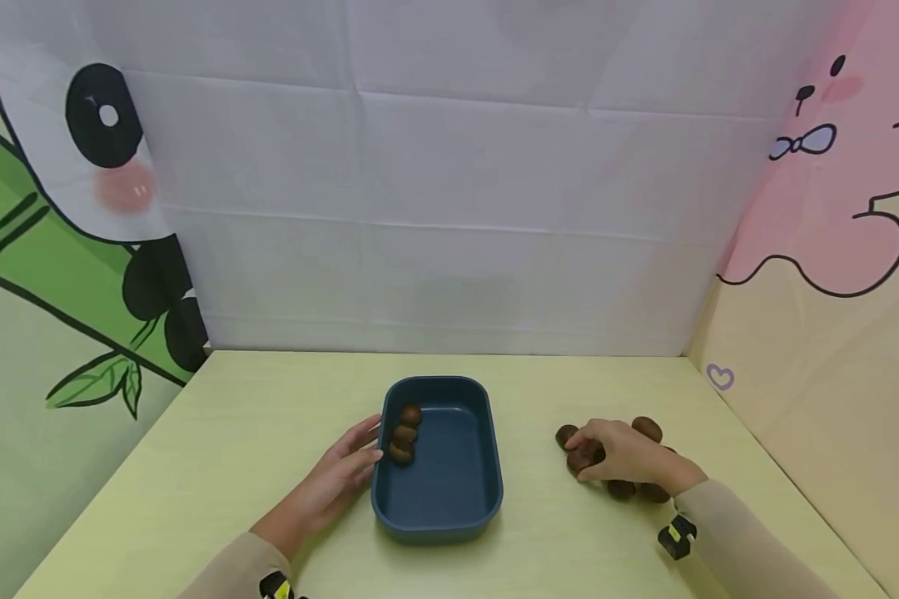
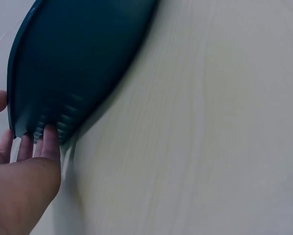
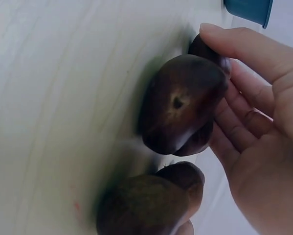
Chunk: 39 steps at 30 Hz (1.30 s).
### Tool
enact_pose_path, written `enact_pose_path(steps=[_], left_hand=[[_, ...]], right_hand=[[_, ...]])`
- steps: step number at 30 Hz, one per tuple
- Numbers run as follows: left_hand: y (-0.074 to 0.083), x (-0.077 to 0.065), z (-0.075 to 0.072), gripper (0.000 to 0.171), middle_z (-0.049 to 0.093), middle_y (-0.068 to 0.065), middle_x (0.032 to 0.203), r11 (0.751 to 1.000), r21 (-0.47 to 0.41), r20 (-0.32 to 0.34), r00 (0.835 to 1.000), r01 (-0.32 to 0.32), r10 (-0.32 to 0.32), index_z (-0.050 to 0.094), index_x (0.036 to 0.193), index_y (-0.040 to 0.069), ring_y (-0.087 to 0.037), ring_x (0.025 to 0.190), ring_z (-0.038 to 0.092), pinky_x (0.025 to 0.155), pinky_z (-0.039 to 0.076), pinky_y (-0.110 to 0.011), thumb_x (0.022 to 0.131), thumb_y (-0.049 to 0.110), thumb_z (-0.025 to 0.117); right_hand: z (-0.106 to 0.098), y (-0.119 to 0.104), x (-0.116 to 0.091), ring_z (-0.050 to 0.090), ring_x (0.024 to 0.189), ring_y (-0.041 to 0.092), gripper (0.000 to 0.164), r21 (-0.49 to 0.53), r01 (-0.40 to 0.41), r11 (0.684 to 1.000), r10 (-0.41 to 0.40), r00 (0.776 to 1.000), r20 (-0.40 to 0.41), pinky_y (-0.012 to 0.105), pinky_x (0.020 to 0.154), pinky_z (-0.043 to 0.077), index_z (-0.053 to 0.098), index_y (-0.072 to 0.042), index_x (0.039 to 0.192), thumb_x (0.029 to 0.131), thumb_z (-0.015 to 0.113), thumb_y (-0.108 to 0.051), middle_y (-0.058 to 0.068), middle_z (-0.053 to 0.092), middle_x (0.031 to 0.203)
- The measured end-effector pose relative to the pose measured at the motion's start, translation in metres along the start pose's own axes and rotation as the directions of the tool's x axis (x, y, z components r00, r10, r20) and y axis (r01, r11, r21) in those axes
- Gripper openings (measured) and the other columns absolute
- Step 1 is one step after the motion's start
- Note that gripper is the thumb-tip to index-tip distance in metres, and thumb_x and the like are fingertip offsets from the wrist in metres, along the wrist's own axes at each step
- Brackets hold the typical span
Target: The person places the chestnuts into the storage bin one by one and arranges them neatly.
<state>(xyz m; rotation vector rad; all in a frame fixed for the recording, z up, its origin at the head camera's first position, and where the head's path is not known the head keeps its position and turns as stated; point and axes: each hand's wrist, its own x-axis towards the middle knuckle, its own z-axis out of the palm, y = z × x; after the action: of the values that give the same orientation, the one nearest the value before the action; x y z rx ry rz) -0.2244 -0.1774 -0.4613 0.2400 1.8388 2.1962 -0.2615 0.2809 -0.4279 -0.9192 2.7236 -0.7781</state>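
Observation:
My left hand [image 1: 337,478] rests its fingertips against the left outer wall of a dark blue rectangular tray [image 1: 442,531]. In the left wrist view, nearly straight fingers [image 2: 50,142] touch the tray's side wall, with the thumb at its rim. Three brown chestnuts [image 1: 402,452] lie in a row along the tray's left inner side. On the right, my right hand [image 1: 625,449] reaches down over a loose group of chestnuts. Its thumb and fingers pinch a chestnut [image 3: 207,53], partly hidden behind a larger chestnut [image 3: 183,103] close to the wrist camera.
Further chestnuts [image 1: 647,428] lie around the right hand on the pale yellow table [image 1: 285,399]. A white cloth backdrop [image 1: 449,283] rises at the table's far edge. Printed side panels [image 1: 817,366] stand to the left and right.

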Motion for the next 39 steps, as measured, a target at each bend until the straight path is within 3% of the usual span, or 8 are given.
enact_pose_path(steps=[19, 26, 34, 39], left_hand=[[0.001, 0.002, 0.001, 0.065, 0.021, -0.02, 0.161, 1.0, -0.008, -0.014, 1.0, 0.018, -0.018, 0.024, 0.158, 0.007, -0.037, 0.145, 0.026, 0.114, 0.029, -0.049, 0.1, 0.009, 0.054], [0.001, 0.001, 0.001, 0.064, 0.021, -0.021, 0.161, 1.0, -0.005, -0.015, 1.0, 0.018, -0.018, 0.024, 0.158, 0.007, -0.038, 0.144, 0.028, 0.113, 0.032, -0.046, 0.101, 0.007, 0.052], [0.002, 0.001, 0.001, 0.064, 0.018, -0.02, 0.162, 1.0, -0.025, -0.001, 1.0, 0.018, -0.018, 0.022, 0.158, 0.008, -0.038, 0.146, 0.024, 0.115, 0.026, -0.05, 0.101, 0.007, 0.051], [0.001, 0.001, 0.0, 0.065, 0.017, -0.02, 0.162, 0.999, -0.032, 0.007, 1.0, 0.016, -0.016, 0.021, 0.158, 0.007, -0.038, 0.147, 0.022, 0.114, 0.029, -0.048, 0.1, 0.006, 0.052]], right_hand=[[-0.017, -0.016, 0.01, 0.063, 0.092, 0.011, 0.035, 0.01, 0.026, 1.0, -0.025, 1.0, -0.014, 0.033, 0.079, 0.054, 0.07, -0.008, 0.117, 0.086, 0.081, -0.022, -0.004, 0.064, 0.105], [-0.029, -0.034, 0.03, 0.065, 0.095, 0.012, 0.035, 0.073, 0.06, 0.996, -0.062, 0.998, 0.014, 0.04, 0.088, 0.054, 0.07, -0.011, 0.119, 0.087, 0.079, -0.02, -0.006, 0.064, 0.108], [-0.036, -0.069, 0.06, 0.066, 0.093, 0.01, 0.036, 0.098, 0.138, 0.986, -0.145, 0.987, 0.07, 0.044, 0.092, 0.051, 0.07, -0.017, 0.12, 0.087, 0.08, -0.024, -0.008, 0.064, 0.111], [-0.034, -0.093, 0.082, 0.065, 0.095, 0.011, 0.037, 0.091, 0.195, 0.976, -0.207, 0.969, 0.136, 0.045, 0.091, 0.052, 0.069, -0.011, 0.12, 0.087, 0.08, -0.022, -0.004, 0.064, 0.113]])
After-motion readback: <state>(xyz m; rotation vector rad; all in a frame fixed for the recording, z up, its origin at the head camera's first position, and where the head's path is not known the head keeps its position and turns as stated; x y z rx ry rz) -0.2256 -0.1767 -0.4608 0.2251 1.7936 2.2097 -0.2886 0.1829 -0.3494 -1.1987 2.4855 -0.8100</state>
